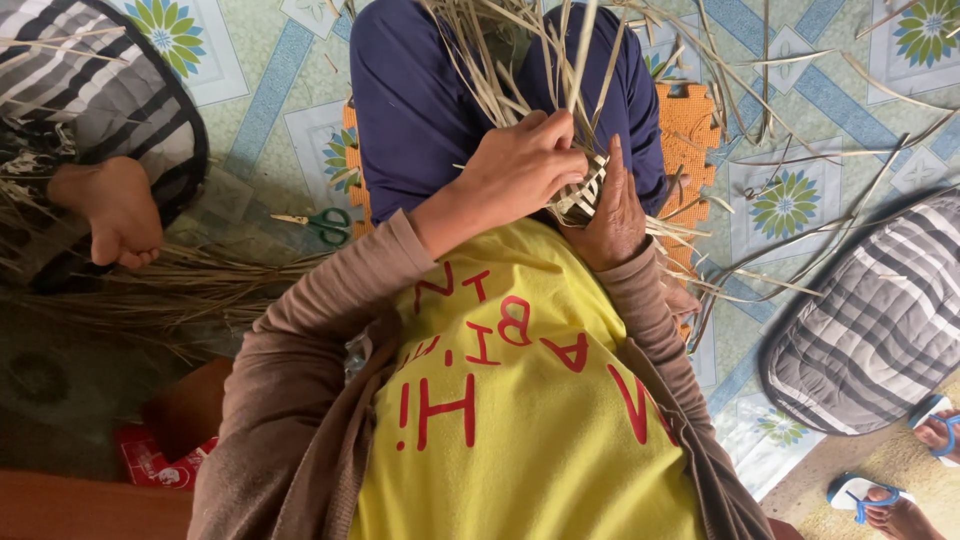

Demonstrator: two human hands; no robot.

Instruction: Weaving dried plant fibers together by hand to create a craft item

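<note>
— What have we got in our hands right now?

— Our left hand [520,165] is curled tight around a few pale straw strips [520,60], pinching them where they meet the woven piece [585,192]. Our right hand [615,215] lies flat against the right side of that piece, fingers pressing it, not clenched, steadying rather than gripping.

— And the woven piece itself?

— It sits in our lap, between the two hands, just above the yellow shirt [520,420]. The loose strip ends fan upward and away over our dark blue trousers [410,110].

— How do we do this bit well?

— We judge it best to keep the pinch close to the weave, so that the strip beds down snug and flat. The right hand should hold the piece firm so it does not twist while the left pulls. Strips look stiff and springy; a slack hold might let them slip loose.

— Anything around us worth noting?

— Green-handled scissors [318,222] lie on the patterned floor [260,80] to the left, near a bundle of straw [190,285]. An orange mat [690,130] is under us. Farther left, another person's bare foot [115,210]; far right, a striped cushion [880,320].
</note>
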